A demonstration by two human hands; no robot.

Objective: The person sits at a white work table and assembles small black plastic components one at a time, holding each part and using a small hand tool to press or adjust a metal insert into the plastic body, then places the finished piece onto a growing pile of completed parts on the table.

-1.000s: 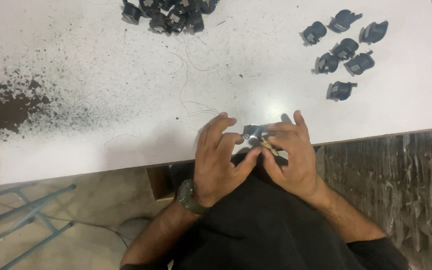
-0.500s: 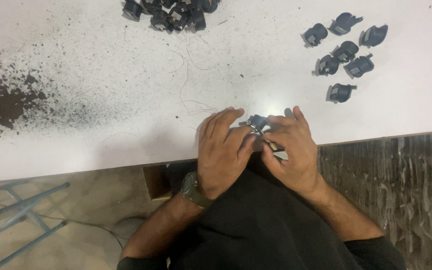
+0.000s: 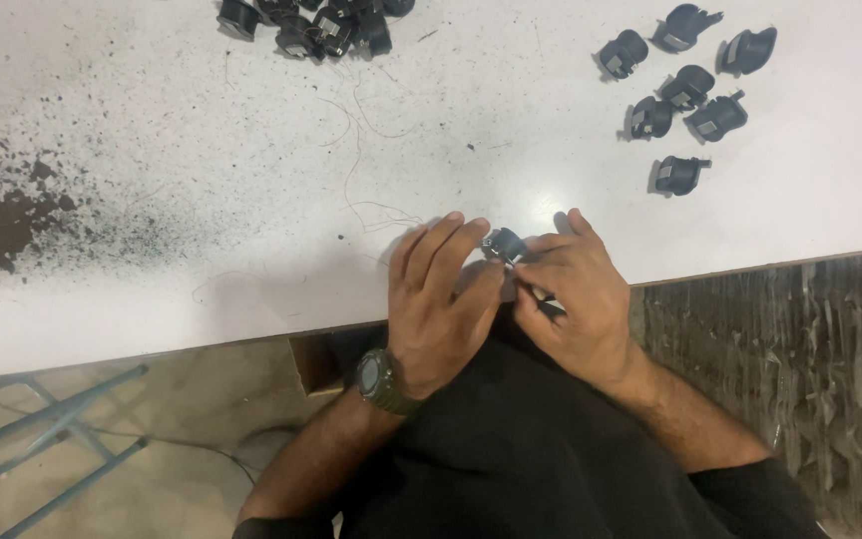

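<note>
My left hand point(image 3: 443, 299) and my right hand point(image 3: 573, 295) meet at the near edge of a white table point(image 3: 152, 180). Between their fingertips sits a small black plastic part point(image 3: 504, 243), mostly hidden by the fingers. Both hands pinch it. A dark watch point(image 3: 383, 381) is on my left wrist. Thin loose wire strands point(image 3: 356, 170) lie on the table just beyond my left hand.
Several black plastic parts point(image 3: 685, 95) are spread out at the far right of the table. Another heap of black parts point(image 3: 316, 25) lies at the far edge, top centre. Dark dust point(image 3: 12, 215) stains the table's left side. A metal frame point(image 3: 62, 439) stands below left.
Both hands have shifted slightly along the table edge, still closed around the small black part. The view has moved a little.
</note>
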